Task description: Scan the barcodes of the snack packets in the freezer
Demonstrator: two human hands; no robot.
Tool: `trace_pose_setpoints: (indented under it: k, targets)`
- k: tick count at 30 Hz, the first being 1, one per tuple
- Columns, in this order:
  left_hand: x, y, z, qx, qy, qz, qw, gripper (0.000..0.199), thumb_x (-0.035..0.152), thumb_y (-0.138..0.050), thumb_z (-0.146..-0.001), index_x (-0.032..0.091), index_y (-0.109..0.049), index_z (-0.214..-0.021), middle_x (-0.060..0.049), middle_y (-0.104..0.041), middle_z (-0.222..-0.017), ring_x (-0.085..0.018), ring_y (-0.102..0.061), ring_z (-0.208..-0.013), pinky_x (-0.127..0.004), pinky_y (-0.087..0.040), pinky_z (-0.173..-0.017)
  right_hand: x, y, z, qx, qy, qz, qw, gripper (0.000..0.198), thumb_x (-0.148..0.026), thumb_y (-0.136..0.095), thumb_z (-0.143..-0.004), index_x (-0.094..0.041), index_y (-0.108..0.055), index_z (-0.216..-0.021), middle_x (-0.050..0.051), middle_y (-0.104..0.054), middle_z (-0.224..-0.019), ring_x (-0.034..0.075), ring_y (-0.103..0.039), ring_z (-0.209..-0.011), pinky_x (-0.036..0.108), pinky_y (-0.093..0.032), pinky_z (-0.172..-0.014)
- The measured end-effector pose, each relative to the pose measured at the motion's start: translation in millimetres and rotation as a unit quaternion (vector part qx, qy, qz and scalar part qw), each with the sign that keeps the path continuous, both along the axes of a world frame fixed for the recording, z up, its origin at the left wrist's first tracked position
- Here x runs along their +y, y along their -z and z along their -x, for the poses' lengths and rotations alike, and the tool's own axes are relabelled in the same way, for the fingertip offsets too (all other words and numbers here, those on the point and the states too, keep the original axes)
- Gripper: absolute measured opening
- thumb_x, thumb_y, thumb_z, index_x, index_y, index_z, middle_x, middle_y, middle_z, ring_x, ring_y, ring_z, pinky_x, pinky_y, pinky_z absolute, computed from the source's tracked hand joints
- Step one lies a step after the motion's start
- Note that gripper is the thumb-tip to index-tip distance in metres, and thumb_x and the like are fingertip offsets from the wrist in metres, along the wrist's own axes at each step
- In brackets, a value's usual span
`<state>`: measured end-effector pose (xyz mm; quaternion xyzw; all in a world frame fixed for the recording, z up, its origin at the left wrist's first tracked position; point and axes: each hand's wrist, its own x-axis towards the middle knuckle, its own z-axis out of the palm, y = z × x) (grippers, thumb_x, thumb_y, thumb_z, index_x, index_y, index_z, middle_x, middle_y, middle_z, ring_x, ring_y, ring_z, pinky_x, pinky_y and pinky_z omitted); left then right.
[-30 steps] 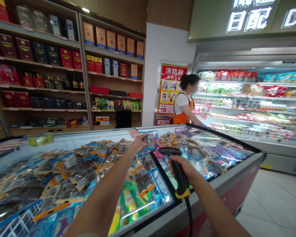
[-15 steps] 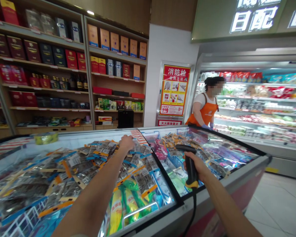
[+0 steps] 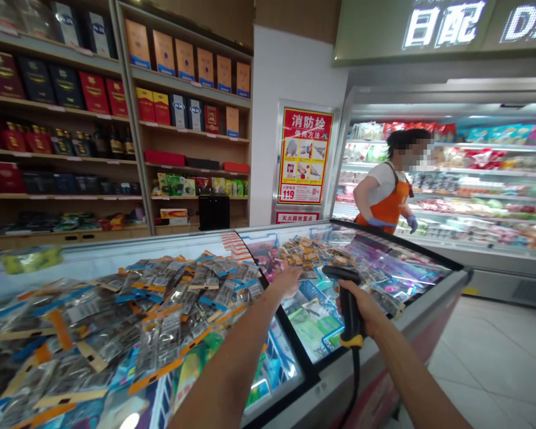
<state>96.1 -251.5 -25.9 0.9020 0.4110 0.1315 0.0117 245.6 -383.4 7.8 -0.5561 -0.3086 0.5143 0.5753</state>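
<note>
My right hand (image 3: 370,311) is wrapped round the grip of a black and yellow barcode scanner (image 3: 351,310), held above the near edge of the chest freezer (image 3: 295,390). A cable hangs down from the grip. My left hand (image 3: 287,282) reaches over the black divider between the freezer's two sections, close to small packets with orange strips (image 3: 306,253). Its fingers are smeared by motion, and I cannot tell whether they touch anything. Left of that arm lies a wide heap of clear packets (image 3: 161,310) with orange and blue header strips.
Behind the freezer stand shelves of boxed bottles (image 3: 185,116) and a red fire hydrant poster (image 3: 304,156). A person in an orange apron (image 3: 386,202) is beyond its far right side, before a lit refrigerated display (image 3: 469,179). Tiled floor (image 3: 469,351) lies at right.
My left hand has moved right, from above the packet heap to past the divider. The view has turned right. The scanner stays in my right hand. The person in the apron has straightened up.
</note>
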Motion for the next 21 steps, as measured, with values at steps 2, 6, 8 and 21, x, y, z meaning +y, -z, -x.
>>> trace_pose_setpoints:
  k: [2,6,8,21]
  targets:
    - [-3.9,6.3,-1.4,0.019,0.014,0.012,1.000,0.036,0.027,-0.039,-0.077,0.020,-0.044,-0.113,-0.010,-0.049,-0.118,-0.023,-0.041,-0.110,-0.048,-0.024,-0.092,0.3,2.1,-0.8,-0.002,0.000,-0.002,1.000,0.022,-0.034,-0.052,-0.070,-0.014,-0.051,-0.063,0.000,-0.053,-0.038,0.010,-0.048,-0.032,0.019,-0.037,-0.032]
    - [-10.4,-2.9,13.7,0.054,0.007,-0.001,0.998,0.022,0.024,-0.041,-0.076,0.017,-0.059,-0.087,-0.010,-0.062,-0.092,-0.024,-0.051,-0.096,-0.052,-0.013,-0.093,0.8,2.5,5.2,0.001,-0.004,-0.012,1.000,0.021,-0.034,-0.053,-0.069,-0.014,-0.051,-0.064,0.000,-0.053,-0.039,0.009,-0.049,-0.033,0.019,-0.038,-0.034]
    - [-12.9,-11.1,23.4,0.058,-0.015,0.002,0.998,0.020,0.021,-0.042,-0.075,0.015,-0.061,-0.073,-0.010,-0.064,-0.081,-0.024,-0.055,-0.088,-0.050,-0.015,-0.094,0.6,0.5,12.6,0.003,-0.008,-0.010,1.000,0.021,-0.033,-0.053,-0.070,-0.014,-0.051,-0.064,0.000,-0.053,-0.039,0.009,-0.048,-0.033,0.019,-0.038,-0.033]
    - [-1.8,0.2,24.0,-0.268,-0.176,0.165,0.933,0.029,0.011,-0.065,-0.051,0.012,-0.059,-0.079,-0.013,-0.062,-0.084,-0.028,-0.055,-0.088,-0.038,-0.039,-0.077,-0.4,-0.9,41.9,-0.010,-0.035,0.004,0.999,0.022,-0.034,-0.054,-0.069,-0.013,-0.052,-0.064,0.000,-0.053,-0.039,0.009,-0.049,-0.033,0.018,-0.039,-0.034]
